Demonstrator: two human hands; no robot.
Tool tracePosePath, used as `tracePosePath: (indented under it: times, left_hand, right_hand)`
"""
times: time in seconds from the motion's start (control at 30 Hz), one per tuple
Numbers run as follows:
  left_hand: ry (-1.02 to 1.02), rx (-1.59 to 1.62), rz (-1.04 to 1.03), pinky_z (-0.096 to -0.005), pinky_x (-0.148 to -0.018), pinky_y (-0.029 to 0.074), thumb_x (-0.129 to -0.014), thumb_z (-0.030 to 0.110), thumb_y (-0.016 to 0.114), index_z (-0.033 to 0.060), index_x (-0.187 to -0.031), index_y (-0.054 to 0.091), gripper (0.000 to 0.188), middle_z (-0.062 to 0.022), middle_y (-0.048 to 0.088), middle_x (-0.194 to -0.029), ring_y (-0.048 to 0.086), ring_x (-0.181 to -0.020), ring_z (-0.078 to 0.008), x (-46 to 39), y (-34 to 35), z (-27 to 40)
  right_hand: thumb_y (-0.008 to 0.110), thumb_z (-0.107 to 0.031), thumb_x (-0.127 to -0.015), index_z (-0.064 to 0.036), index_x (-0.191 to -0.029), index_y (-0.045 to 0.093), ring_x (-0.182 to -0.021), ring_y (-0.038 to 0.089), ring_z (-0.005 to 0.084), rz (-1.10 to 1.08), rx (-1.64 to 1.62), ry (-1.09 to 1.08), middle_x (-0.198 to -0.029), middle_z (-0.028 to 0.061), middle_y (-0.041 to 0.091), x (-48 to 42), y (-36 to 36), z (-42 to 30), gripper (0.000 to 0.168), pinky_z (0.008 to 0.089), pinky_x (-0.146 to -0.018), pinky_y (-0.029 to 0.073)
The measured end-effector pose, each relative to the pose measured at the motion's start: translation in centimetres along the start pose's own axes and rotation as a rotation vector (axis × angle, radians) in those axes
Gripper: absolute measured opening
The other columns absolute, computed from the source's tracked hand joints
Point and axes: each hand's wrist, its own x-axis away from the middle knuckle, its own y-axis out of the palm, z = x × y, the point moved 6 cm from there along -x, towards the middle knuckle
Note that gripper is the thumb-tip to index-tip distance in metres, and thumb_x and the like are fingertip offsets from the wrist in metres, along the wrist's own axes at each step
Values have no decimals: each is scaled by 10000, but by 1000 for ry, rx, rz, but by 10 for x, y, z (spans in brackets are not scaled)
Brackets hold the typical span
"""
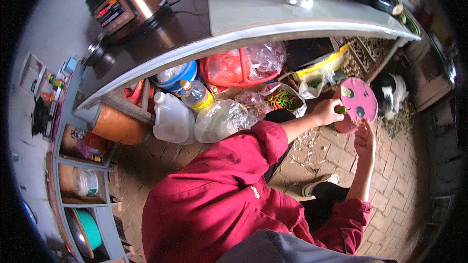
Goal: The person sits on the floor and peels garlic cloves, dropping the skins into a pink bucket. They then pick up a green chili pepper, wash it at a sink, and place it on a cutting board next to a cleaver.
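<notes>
My left hand point(326, 112) has its thumb and fingers around a small green pepper point(340, 110), at the left side of a round pink stool point(360, 98) with a face pattern on top. At the lower edge of the stool is my right hand point(365, 137), its fingers bent; whether anything lies between them is too small to tell. Left of my left hand, an open plastic bag point(281, 96) on the floor holds red and green chili peppers.
Under the counter point(241, 31) stand a white plastic jug point(172, 118), an oil bottle point(195, 95), a red basket point(243, 80) and a yellow-edged container point(321, 65). A black and white cat point(393, 93) is beyond the stool. White scraps point(309, 144) lie on the brick floor.
</notes>
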Motion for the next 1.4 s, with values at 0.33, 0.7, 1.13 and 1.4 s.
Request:
tracePosePath:
  times: [0.33,0.7,1.13,1.4]
  left_hand:
    - [58,-290,-114,-448,-663,485,-630,306,674,87,-840,617,310,-166,637,-746,628,-737,-342,22,-15,6]
    - [116,-334,-248,-393,-601,503,-592,297,660,87,-741,673,258,-144,650,-707,639,-636,-269,28,-5,-10]
    - [117,-696,-568,-463,-694,490,-680,335,603,125,-868,628,283,-173,647,-808,626,-801,-361,30,72,-18]
    - [120,-623,-764,-440,-669,464,-728,320,643,52,-714,577,276,-146,604,-765,579,-758,-329,43,143,-37]
  right_hand:
    - [506,-362,-918,-126,-978,592,-476,508,63,-23,-101,-10,-796,24,643,24,6,32,258,155,-285,307]
    - [582,-295,-886,-185,-778,619,-375,342,48,215,128,-141,-481,-82,384,79,-77,45,159,196,-333,257]
    - [670,-278,-815,-107,-1012,688,-475,401,44,438,952,-151,-656,-27,542,115,-57,5,261,207,-384,299]
    - [665,-284,-826,-92,-991,633,-460,270,9,489,301,26,-592,-93,374,130,-103,15,255,184,-394,188]
